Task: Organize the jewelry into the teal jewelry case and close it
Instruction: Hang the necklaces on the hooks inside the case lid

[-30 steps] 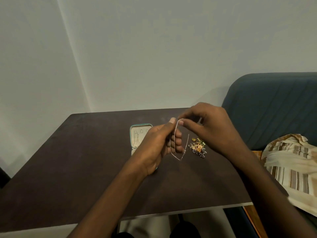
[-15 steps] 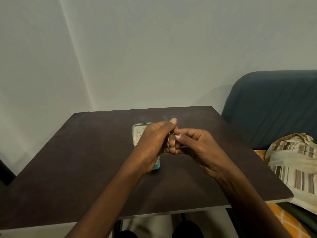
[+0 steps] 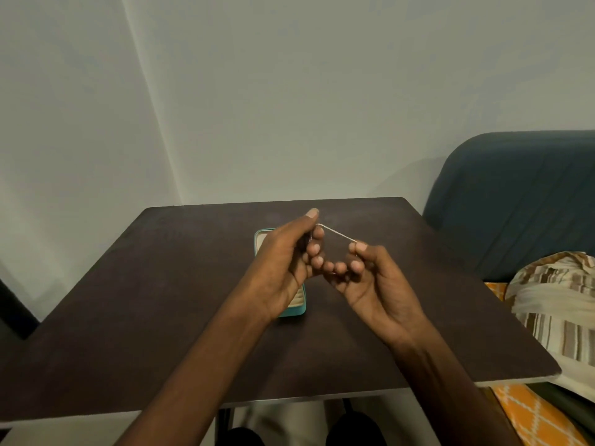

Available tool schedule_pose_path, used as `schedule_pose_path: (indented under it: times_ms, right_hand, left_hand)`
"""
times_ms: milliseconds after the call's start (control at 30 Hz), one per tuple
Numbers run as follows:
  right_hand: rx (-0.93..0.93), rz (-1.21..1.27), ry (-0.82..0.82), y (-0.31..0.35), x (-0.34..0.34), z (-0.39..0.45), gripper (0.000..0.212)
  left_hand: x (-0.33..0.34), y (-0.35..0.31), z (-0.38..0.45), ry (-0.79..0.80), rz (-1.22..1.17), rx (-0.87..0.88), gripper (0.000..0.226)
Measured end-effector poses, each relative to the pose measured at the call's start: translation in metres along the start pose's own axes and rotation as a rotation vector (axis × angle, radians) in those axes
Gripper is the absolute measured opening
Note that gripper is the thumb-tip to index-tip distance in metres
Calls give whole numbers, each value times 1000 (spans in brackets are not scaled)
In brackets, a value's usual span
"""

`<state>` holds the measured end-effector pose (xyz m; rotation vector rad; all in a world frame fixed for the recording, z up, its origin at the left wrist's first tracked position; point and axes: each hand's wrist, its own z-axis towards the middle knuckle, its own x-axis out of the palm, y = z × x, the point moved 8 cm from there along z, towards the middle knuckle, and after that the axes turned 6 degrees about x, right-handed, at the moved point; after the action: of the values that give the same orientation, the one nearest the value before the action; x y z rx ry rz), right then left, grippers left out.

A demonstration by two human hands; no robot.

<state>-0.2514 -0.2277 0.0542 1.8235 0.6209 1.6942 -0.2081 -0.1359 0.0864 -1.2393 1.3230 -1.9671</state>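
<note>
Both hands stretch a thin chain above the open teal case.
Left hand (image 3: 286, 262) and right hand (image 3: 370, 278) each pinch an end of the chain (image 3: 336, 234), grip closed, likely straightening it; case (image 3: 297, 309) on table (image 3: 145, 284), under left hand.

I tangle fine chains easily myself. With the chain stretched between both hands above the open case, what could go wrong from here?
The thin chain is pulled taut between the left hand and right hand; a harder pull might snap it. The left hand hides most of the open teal case, so lowering the chain blind could miss its compartments.
</note>
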Motion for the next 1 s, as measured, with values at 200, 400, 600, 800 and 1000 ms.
schedule_pose_path:
  times_ms: [200,400,600,800,1000]
  right_hand:
    - [25,-202,21,-18,-6,2,10]
    - [-131,-745,-34,8,-6,14,11]
    - [-332,-1487,28,21,21,55,11]
    - [-323,-1765,133,9,42,100,13]
    - [-270,-1852,163,-1,47,137,15]
  left_hand:
    - [-15,6,0,-67,-62,4,22]
    - [-51,46,-6,-226,-241,-38,19]
    - [-80,81,-3,-321,-254,-73,9]
    - [-111,75,8,-432,72,17,19]
    - [-142,44,27,-512,462,263,35]
